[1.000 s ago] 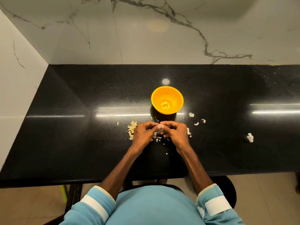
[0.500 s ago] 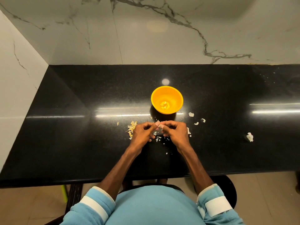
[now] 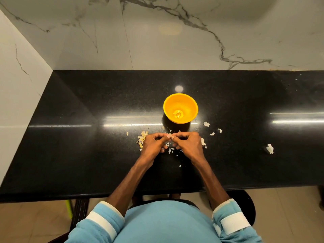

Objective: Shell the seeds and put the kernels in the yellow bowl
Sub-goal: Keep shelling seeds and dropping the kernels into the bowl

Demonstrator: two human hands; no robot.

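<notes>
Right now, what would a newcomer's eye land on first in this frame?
The bright yellow bowl stands out on the black counter, with a few pale kernels at its bottom. Nearer the person, the left hand and right hand meet fingertip to fingertip, pinching a small seed. Pale shell scraps lie scattered around them.

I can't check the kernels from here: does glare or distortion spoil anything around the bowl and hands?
Head view: lamp spot behind the yellow bowl, streaks on the counter beside it, none over the kernels; wide-angle bows the counter edges; seed between left hand and right hand too small to resolve.
</notes>
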